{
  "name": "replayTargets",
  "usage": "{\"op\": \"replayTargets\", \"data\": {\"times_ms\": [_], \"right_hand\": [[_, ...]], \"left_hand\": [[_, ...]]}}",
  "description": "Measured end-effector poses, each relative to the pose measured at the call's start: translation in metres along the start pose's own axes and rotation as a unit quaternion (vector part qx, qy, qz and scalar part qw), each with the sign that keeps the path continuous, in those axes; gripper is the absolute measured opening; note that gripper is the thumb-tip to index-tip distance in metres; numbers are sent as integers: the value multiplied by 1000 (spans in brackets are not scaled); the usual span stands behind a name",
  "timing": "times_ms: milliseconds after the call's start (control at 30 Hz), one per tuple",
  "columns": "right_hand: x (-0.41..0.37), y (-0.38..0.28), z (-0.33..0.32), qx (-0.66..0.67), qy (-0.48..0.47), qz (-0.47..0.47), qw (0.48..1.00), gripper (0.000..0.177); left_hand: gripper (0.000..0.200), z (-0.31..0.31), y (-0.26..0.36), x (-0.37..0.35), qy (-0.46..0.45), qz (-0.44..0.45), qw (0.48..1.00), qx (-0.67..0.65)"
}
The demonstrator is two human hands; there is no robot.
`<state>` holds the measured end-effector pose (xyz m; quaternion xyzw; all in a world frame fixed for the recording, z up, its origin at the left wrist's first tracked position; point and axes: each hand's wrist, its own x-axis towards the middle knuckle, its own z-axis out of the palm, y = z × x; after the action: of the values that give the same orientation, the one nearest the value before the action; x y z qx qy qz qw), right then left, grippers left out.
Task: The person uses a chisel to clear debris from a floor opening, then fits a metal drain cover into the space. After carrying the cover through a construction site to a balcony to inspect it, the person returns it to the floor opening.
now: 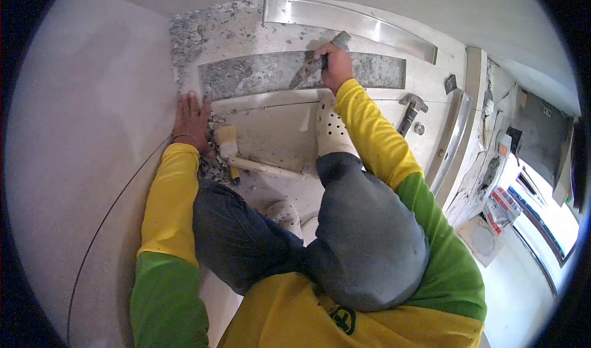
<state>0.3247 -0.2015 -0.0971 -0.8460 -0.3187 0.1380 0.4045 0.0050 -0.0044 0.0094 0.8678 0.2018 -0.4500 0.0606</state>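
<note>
My right hand (337, 68) is wrapped round the handle of a trowel-like tool (308, 71), whose blade points down and left over a long recess (246, 76) with rough grey mortar in it. My left hand (191, 123) rests with its fingers spread at the foot of the pale wall, on the rubble left of the recess, and holds nothing. Just right of that wrist lies a brush (226, 140) with pale bristles.
A metal channel (351, 20) lies beyond the recess. On the right are a hammer (411, 111), a small round metal piece (420, 128) and another metal strip (452, 139). Debris (212, 169) lies near my left knee. My white perforated shoes (332, 129) stand on the floor.
</note>
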Motion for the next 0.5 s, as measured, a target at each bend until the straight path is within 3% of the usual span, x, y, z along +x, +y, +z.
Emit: {"op": "replayTargets", "data": {"times_ms": [33, 67, 133, 167, 233, 267, 333, 400, 500], "right_hand": [[4, 5, 2, 356, -35, 130, 925, 6], [10, -14, -10, 359, -39, 129, 924, 6], [26, -84, -58, 465, -33, 350, 813, 11], [34, -97, -74, 463, -31, 348, 815, 11], [46, -117, -99, 246, -192, 259, 914, 22], [52, -128, -108, 246, -189, 258, 915, 22], [60, -142, -122, 83, -268, 209, 937, 26], [73, -143, -115, 76, -222, 195, 952, 23], [88, -133, -102, 162, -14, 188, 969, 19]], "left_hand": [[141, -1, 0, -3, -1, -5, 1000, -12], [141, 1, -1, -3, -3, -9, 1000, -13], [142, 2, -1, -1, -8, -7, 1000, -5], [142, 1, 0, -1, -5, -5, 1000, -6], [143, 0, 0, -2, -8, -7, 1000, -5], [143, 2, -2, -1, -6, -5, 1000, -4], [143, 9, -3, 3, 10, 0, 1000, -24], [143, 12, -4, 4, 14, 3, 1000, -23], [142, 9, -3, 0, 15, 6, 999, -30]]}}
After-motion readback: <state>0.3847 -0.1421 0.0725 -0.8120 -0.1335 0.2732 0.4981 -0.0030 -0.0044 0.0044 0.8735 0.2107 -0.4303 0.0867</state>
